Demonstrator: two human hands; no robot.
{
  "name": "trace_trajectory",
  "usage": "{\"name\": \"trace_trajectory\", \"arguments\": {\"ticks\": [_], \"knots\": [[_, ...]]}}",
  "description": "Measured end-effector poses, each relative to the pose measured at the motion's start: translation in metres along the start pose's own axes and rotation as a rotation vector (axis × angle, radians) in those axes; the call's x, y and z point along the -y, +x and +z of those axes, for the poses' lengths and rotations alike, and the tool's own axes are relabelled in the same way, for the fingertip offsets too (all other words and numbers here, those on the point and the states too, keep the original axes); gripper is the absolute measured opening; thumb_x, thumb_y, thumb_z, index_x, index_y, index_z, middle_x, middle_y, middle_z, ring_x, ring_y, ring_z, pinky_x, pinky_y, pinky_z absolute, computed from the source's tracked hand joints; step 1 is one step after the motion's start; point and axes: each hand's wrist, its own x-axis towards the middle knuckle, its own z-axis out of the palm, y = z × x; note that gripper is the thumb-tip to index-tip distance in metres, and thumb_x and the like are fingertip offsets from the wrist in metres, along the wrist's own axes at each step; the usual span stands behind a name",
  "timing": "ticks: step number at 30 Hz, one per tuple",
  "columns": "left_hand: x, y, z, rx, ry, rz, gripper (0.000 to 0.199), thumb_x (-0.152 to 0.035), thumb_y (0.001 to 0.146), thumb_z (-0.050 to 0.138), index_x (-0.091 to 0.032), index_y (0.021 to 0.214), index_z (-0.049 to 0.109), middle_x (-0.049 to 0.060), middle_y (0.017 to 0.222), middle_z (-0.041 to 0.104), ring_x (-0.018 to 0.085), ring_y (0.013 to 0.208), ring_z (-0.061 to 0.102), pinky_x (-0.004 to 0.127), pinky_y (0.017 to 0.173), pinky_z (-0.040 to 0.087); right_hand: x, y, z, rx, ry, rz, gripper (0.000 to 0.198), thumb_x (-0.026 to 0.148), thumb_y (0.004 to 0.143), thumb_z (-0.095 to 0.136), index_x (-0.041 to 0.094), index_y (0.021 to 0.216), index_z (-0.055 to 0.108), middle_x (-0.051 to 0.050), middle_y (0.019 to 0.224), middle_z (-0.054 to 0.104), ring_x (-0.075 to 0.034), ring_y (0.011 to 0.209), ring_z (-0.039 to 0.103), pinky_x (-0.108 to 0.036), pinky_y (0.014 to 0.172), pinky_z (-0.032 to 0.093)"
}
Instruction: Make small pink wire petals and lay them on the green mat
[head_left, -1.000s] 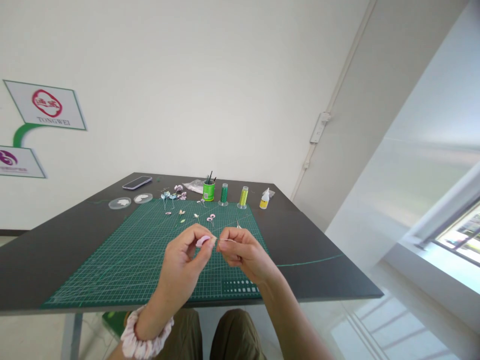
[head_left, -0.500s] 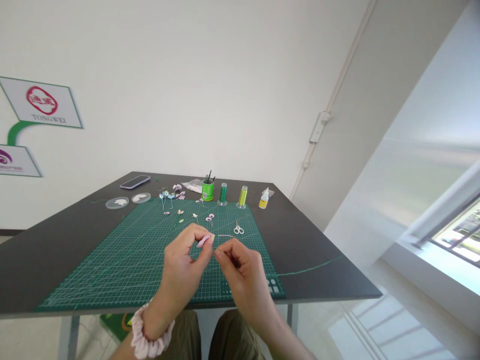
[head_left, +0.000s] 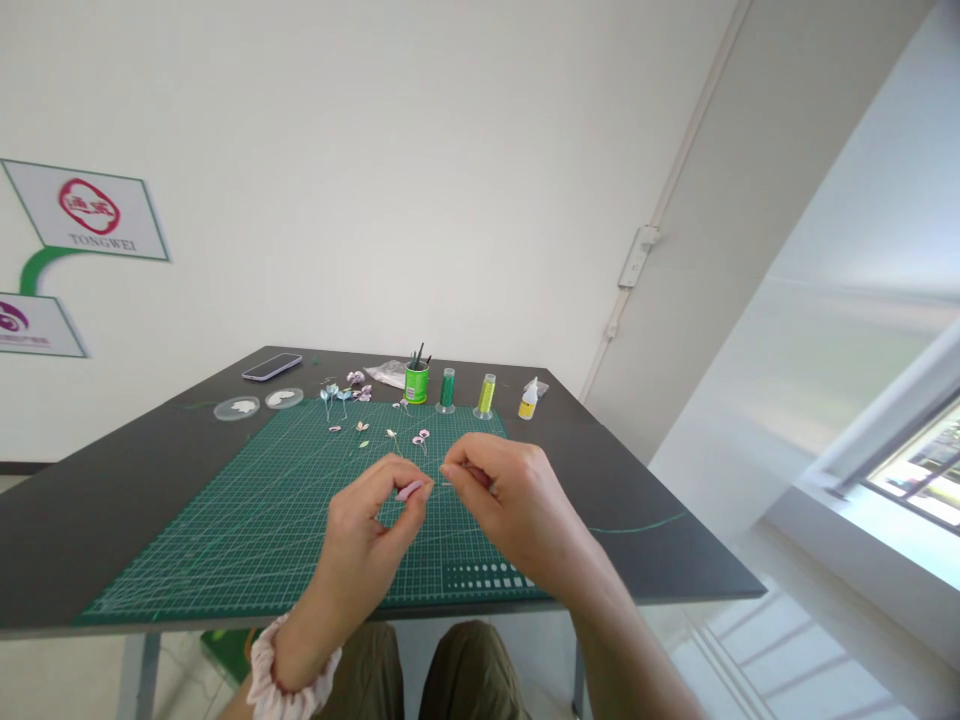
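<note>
My left hand (head_left: 377,515) pinches a small pale pink petal (head_left: 409,490) between thumb and fingertips above the green cutting mat (head_left: 247,520). Close by on the right, my right hand (head_left: 506,495) has thumb and forefinger pressed together; whatever they hold, if anything, is too fine to make out. A small gap separates the two sets of fingertips. Beyond them on the mat lie little pink flowers on stems (head_left: 421,438), a white bud on a stem (head_left: 392,435) and a green leaf (head_left: 364,444).
Along the back stand a green tin of tools (head_left: 416,384), a dark green thread spool (head_left: 447,390), a yellow-green spool (head_left: 486,396) and a glue bottle (head_left: 528,400). Blue flowers (head_left: 330,394), shallow dishes (head_left: 237,408) and a phone (head_left: 272,367) sit at left.
My right hand has risen and turned away from the left fingertips, and now covers the white-handled scissors. The left hand keeps the petal, almost in place.
</note>
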Motion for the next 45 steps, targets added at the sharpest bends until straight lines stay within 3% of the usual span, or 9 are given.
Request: {"name": "trace_trajectory", "arguments": {"ticks": [8, 14, 19, 22, 28, 33, 36, 39, 45], "knots": [[-0.004, -0.001, -0.001, 0.018, -0.168, -0.098, 0.017, -0.011, 0.085, 0.055, -0.018, 0.071, 0.059, -0.003, 0.066, 0.058, 0.008, 0.058, 0.053, 0.016, 0.054, 0.042, -0.032, 0.016, 0.006, 0.259, 0.733, 0.24, 0.028, 0.038, 0.075, 0.068, 0.016, 0.063, 0.056, 0.006, 0.053, 0.042, -0.008, 0.05, 0.031, -0.023, 0.047, 0.022], [-0.006, -0.001, 0.001, -0.035, -0.249, -0.142, 0.015, -0.011, 0.084, 0.056, -0.018, 0.07, 0.06, -0.002, 0.067, 0.06, 0.008, 0.06, 0.055, 0.014, 0.054, 0.043, -0.042, 0.001, 0.033, 0.246, 1.15, 0.415, 0.032, 0.041, 0.067, 0.077, 0.017, 0.062, 0.056, 0.01, 0.047, 0.034, -0.005, 0.043, 0.018, -0.022, 0.043, 0.012], [-0.003, 0.0, 0.006, -0.088, -0.211, -0.135, 0.017, -0.012, 0.083, 0.055, -0.018, 0.068, 0.057, -0.003, 0.065, 0.058, 0.008, 0.059, 0.054, 0.014, 0.055, 0.045, -0.035, -0.018, 0.053, 0.162, 1.308, 0.479, 0.03, 0.038, 0.067, 0.077, 0.017, 0.063, 0.056, 0.011, 0.044, 0.033, -0.004, 0.041, 0.017, -0.022, 0.042, 0.011], [-0.002, 0.0, 0.008, -0.117, -0.123, -0.098, 0.018, -0.011, 0.084, 0.055, -0.018, 0.068, 0.055, -0.004, 0.065, 0.057, 0.007, 0.058, 0.053, 0.014, 0.056, 0.044, -0.027, -0.026, 0.058, 0.045, 1.221, 0.454, 0.026, 0.035, 0.072, 0.071, 0.017, 0.062, 0.055, 0.009, 0.044, 0.035, -0.005, 0.042, 0.022, -0.022, 0.042, 0.015], [0.002, -0.005, 0.009, -0.124, 0.01, -0.033, 0.017, -0.009, 0.085, 0.054, -0.018, 0.07, 0.053, -0.004, 0.067, 0.057, 0.008, 0.062, 0.055, 0.016, 0.061, 0.045, -0.012, -0.037, 0.059, -0.153, 0.734, 0.321, 0.025, 0.028, 0.083, 0.057, 0.018, 0.061, 0.049, 0.007, 0.052, 0.037, -0.007, 0.047, 0.03, -0.022, 0.045, 0.023], [0.003, -0.006, 0.009, -0.107, 0.014, -0.006, 0.019, -0.008, 0.086, 0.053, -0.018, 0.07, 0.051, -0.003, 0.068, 0.058, 0.008, 0.064, 0.056, 0.017, 0.061, 0.046, -0.001, -0.041, 0.052, -0.282, 0.18, 0.034, 0.023, 0.014, 0.09, 0.048, 0.017, 0.067, 0.052, 0.004, 0.056, 0.044, -0.008, 0.05, 0.038, -0.022, 0.049, 0.026], [0.0, -0.004, 0.007, -0.101, 0.01, 0.018, 0.02, -0.008, 0.086, 0.053, -0.019, 0.07, 0.051, -0.003, 0.068, 0.058, 0.008, 0.064, 0.055, 0.017, 0.061, 0.046, 0.005, -0.036, 0.038, -0.267, -0.025, -0.069, 0.027, 0.012, 0.091, 0.046, 0.016, 0.065, 0.052, 0.001, 0.059, 0.05, -0.01, 0.054, 0.044, -0.024, 0.053, 0.028], [-0.004, -0.004, 0.003, -0.079, 0.009, 0.021, 0.021, -0.007, 0.086, 0.053, -0.019, 0.069, 0.05, -0.003, 0.068, 0.057, 0.008, 0.063, 0.055, 0.017, 0.06, 0.045, 0.009, -0.026, 0.021, -0.201, -0.112, -0.071, 0.026, 0.014, 0.091, 0.048, 0.015, 0.065, 0.054, 0.001, 0.059, 0.051, -0.01, 0.053, 0.044, -0.025, 0.053, 0.027], [-0.008, -0.004, -0.002, -0.019, -0.06, -0.021, 0.018, -0.009, 0.086, 0.052, -0.018, 0.071, 0.056, -0.001, 0.067, 0.059, 0.009, 0.061, 0.056, 0.018, 0.058, 0.045, 0.001, -0.004, -0.001, -0.023, 0.059, 0.012, 0.02, 0.014, 0.086, 0.053, 0.017, 0.066, 0.054, 0.006, 0.055, 0.042, -0.008, 0.051, 0.034, -0.024, 0.052, 0.025]]}}
